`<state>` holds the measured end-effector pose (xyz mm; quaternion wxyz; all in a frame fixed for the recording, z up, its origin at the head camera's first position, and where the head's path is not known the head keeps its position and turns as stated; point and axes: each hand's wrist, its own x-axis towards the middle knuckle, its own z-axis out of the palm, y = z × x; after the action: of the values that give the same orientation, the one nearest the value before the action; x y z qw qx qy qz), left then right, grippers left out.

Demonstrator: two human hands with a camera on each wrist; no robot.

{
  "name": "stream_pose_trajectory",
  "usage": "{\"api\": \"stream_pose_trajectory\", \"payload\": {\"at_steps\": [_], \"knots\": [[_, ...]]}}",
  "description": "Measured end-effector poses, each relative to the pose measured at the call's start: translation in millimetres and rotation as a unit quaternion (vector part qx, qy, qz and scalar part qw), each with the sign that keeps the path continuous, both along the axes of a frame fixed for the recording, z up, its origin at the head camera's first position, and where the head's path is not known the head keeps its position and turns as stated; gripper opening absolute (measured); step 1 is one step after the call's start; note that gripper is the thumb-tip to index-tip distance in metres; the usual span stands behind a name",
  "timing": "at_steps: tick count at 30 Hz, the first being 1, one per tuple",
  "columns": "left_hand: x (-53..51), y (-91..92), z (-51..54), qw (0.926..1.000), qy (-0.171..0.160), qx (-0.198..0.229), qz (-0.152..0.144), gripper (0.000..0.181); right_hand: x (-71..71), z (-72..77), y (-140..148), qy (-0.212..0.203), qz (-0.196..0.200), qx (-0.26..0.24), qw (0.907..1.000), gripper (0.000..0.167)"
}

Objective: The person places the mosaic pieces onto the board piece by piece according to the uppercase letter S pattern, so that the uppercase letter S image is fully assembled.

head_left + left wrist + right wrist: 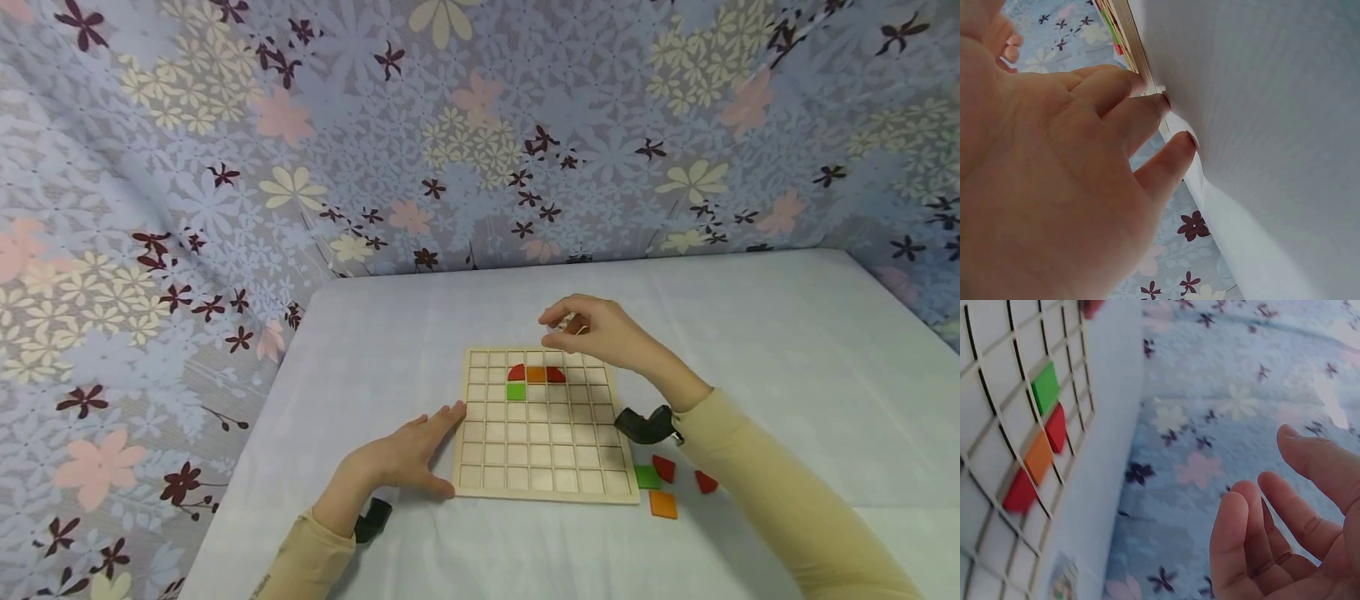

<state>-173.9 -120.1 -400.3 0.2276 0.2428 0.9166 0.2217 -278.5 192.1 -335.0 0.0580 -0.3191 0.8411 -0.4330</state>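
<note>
A wooden grid board [495,455] lies on the table. My left hand [408,454], fingers spread, touches its left edge; the left wrist view shows the fingertips of this hand [1079,150] against the board's side and the cloth. Above the board's far edge is my right hand [603,333], thumb and fingers apart; in the right wrist view this hand [1285,544] holds nothing. The far part of the grid has an orange square [536,374] between two red pieces [517,373] [556,375], with a green square [1045,387] beside the row.
Right of the board's near corner lie a green piece [647,477], an orange square [663,504] and two red pieces [663,467] [707,482]. A small clear item [1064,581] sits beyond the board's far edge. Flowered cloth [390,150] hangs behind the table.
</note>
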Motion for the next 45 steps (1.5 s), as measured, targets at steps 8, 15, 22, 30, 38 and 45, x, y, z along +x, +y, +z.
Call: {"api": "stream_pose_trajectory", "payload": {"at_steps": [8,15,22,30,38,45], "knots": [[0.4,-0.5,0.1,1.0,-0.001,-0.009,0.001,0.106,12.5,19.5,40.2,-0.008,-0.078,0.005,0.9969,0.034],[0.6,1.1,0.7,0.9999,-0.002,-0.014,0.005,0.106,29.6,12.9,67.9,-0.015,-0.131,0.018,0.9911,0.036],[0.0,0.9,1.0,0.9998,-0.003,-0.017,0.006,0.106,40.0,2.4,90.4,-0.019,-0.169,0.031,0.9849,0.037],[-0.1,1.5,0.6,0.9997,-0.009,-0.015,0.015,0.107,47.4,-4.5,98.0,-0.025,-0.179,0.027,0.9832,0.037],[-1.4,1.7,-0.6,0.9998,-0.011,-0.008,0.018,0.107,48.0,-6.0,96.1,-0.028,-0.176,0.024,0.9838,0.037],[-2.5,1.5,0.0,0.9999,-0.009,-0.007,0.01,0.107,48.0,-6.3,96.3,-0.031,-0.176,0.026,0.9835,0.037]]}}
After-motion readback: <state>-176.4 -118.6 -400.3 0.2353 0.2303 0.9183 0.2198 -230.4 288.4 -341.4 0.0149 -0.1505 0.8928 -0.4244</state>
